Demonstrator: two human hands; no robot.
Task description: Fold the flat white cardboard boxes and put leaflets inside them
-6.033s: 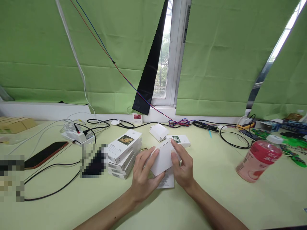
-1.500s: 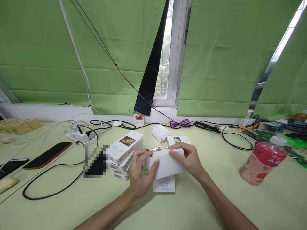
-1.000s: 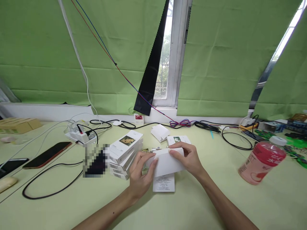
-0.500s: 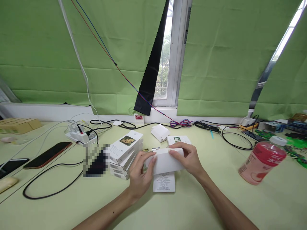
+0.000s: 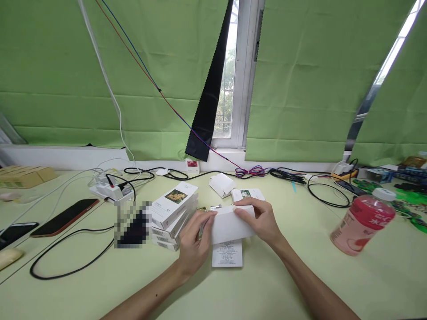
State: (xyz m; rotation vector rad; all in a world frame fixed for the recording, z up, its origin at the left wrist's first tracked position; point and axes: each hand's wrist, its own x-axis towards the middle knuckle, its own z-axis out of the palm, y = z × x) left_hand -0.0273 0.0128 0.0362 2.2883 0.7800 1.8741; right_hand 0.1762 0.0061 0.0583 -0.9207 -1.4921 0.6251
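Observation:
Between my hands is a small white cardboard box, raised above the table with a blank side facing me. My left hand pinches its left end, thumb and fingers closed. At the upper right edge, my right hand grips it with thumb and fingers. Below the box lies a printed leaflet, its upper part hidden. A stack of white boxes with a flower picture on top stands beside my left hand. Behind my right hand lies another white picture box. A small metal item shows behind the held box.
An open white box sits farther back. To the right stands a pink drink bottle. Phones, a power strip and a looping black cable occupy the left side. Coiled wires run along the wall.
The view has shifted very slightly. My left thumb has moved a little left and up along the box; both hands still hold it in nearly the same place.

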